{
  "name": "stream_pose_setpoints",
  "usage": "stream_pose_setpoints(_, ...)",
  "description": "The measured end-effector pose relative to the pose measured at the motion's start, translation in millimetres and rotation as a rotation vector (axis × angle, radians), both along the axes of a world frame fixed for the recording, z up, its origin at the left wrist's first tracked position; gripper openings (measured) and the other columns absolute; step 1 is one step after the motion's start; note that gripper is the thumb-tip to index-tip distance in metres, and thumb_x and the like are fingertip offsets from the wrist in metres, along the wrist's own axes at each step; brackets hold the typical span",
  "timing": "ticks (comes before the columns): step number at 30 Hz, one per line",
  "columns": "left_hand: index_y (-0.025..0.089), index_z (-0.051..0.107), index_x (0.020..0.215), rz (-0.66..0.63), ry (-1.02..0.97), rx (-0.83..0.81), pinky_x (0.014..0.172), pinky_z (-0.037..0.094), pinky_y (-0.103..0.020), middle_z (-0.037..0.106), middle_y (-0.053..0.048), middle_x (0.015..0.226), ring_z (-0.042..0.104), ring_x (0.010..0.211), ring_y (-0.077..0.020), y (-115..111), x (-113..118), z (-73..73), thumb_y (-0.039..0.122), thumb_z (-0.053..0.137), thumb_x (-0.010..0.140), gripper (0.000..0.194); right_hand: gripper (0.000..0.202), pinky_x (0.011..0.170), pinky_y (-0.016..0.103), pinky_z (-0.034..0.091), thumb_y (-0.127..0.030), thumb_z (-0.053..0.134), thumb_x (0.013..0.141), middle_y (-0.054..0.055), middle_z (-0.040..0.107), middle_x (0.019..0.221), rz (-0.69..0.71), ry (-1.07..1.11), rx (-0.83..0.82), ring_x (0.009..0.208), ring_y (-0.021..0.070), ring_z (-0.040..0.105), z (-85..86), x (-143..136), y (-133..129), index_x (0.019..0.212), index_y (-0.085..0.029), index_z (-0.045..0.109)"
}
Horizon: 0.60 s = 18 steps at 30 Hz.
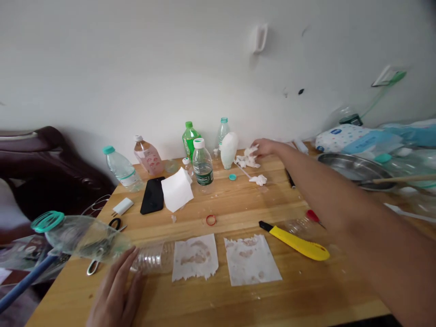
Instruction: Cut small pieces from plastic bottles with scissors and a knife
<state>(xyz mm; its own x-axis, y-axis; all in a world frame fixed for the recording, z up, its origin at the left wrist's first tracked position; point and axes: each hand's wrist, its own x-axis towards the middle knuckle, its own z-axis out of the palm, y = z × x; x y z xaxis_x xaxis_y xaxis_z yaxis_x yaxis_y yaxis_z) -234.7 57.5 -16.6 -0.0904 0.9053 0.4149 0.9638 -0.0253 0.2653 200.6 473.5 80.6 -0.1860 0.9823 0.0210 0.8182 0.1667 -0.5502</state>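
My left hand [117,286] lies on the near side of the table, fingers stretched out and touching a clear plastic bottle [91,234] that lies on its side with a teal ring at its left end. At the back of the table my right hand [265,147] has its fingers closed on crumpled tissue [250,158]. A white-coated oval object [229,147] stands just left of that tissue. Close by are a white stick with a tissue-wrapped end [259,180] and a teal cap [232,177]. Two damp, torn paper pieces [252,265] lie flat right of the clear bottle.
A yellow utility knife [299,243] lies at right, near a metal pan [354,161]. Upright bottles, including a green-labelled one [203,165], line the back. A black phone [152,195], white paper [177,190], a charger [123,206], scissors [92,267] and red ring [211,220] occupy the left and middle.
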Motion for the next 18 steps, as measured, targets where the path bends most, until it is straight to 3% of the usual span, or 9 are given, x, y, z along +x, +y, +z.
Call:
stream_pose_setpoints(2, 0.031, 0.041, 0.142, 0.001, -0.004, -0.006, 0.109, 0.045, -0.053, 0.052, -0.009, 0.144, 0.053, 0.132, -0.0318, -0.3, -0.4, -0.6, 0.038, 0.043, 0.097, 0.046, 0.029, 0.079, 0.036, 0.059, -0.033, 0.063, 0.096, 0.008, 0.066, 0.114, 0.051, -0.052, -0.089, 0.092, 0.0176, 0.067, -2.4, 4.6, 1.6, 0.119, -0.016, 0.062)
stream_pose_setpoints(6, 0.031, 0.042, 0.142, -0.014, -0.019, -0.005, 0.110, 0.044, -0.054, 0.051, -0.009, 0.145, 0.052, 0.133, -0.0320, 0.2, -0.1, -1.4, 0.040, 0.043, 0.097, 0.047, 0.041, 0.080, 0.037, 0.060, -0.032, 0.060, 0.097, 0.011, 0.060, 0.129, 0.092, -0.112, -0.095, 0.097, 0.0191, 0.067, 19.3, 22.2, 6.7, 0.135, -0.018, 0.051)
stream_pose_setpoints(9, 0.030, 0.042, 0.143, 0.006, -0.033, -0.008, 0.114, 0.039, -0.056, 0.051, -0.009, 0.145, 0.051, 0.134, -0.0322, 1.4, 0.8, -0.6, 0.043, 0.042, 0.097, 0.047, 0.035, 0.082, 0.038, 0.059, -0.034, 0.060, 0.098, 0.010, 0.063, 0.124, 0.186, -0.211, -0.115, 0.097, 0.0188, 0.066, 27.1, 34.5, 1.2, 0.128, -0.018, 0.057)
stream_pose_setpoints(13, 0.029, 0.043, 0.142, -0.011, -0.033, 0.002, 0.115, 0.037, -0.058, 0.052, -0.009, 0.144, 0.052, 0.132, -0.0327, 3.6, 0.6, 0.1, 0.044, 0.041, 0.097, 0.047, 0.024, 0.090, 0.041, 0.055, -0.034, 0.064, 0.094, 0.007, 0.067, 0.114, 0.390, -0.377, -0.195, 0.101, 0.0202, 0.065, -1.3, 31.9, -23.5, 0.110, -0.016, 0.066)
stream_pose_setpoints(16, 0.029, 0.045, 0.140, -0.021, -0.012, 0.013, 0.110, 0.043, -0.058, 0.054, -0.010, 0.141, 0.054, 0.129, -0.0336, 4.7, 0.3, 0.8, 0.043, 0.043, 0.097, 0.045, 0.024, 0.091, 0.043, 0.054, -0.034, 0.064, 0.095, 0.007, 0.066, 0.115, 0.467, -0.451, -0.215, 0.103, 0.0209, 0.064, -31.6, 20.2, -42.4, 0.109, -0.016, 0.065)
stream_pose_setpoints(18, 0.029, 0.044, 0.140, -0.030, -0.005, 0.019, 0.108, 0.045, -0.057, 0.055, -0.010, 0.140, 0.055, 0.129, -0.0337, 4.8, 1.2, 2.1, 0.042, 0.043, 0.097, 0.045, 0.024, 0.090, 0.042, 0.054, -0.035, 0.064, 0.095, 0.007, 0.066, 0.114, 0.492, -0.460, -0.219, 0.102, 0.0206, 0.064, -41.9, 13.8, -50.0, 0.109, -0.015, 0.065)
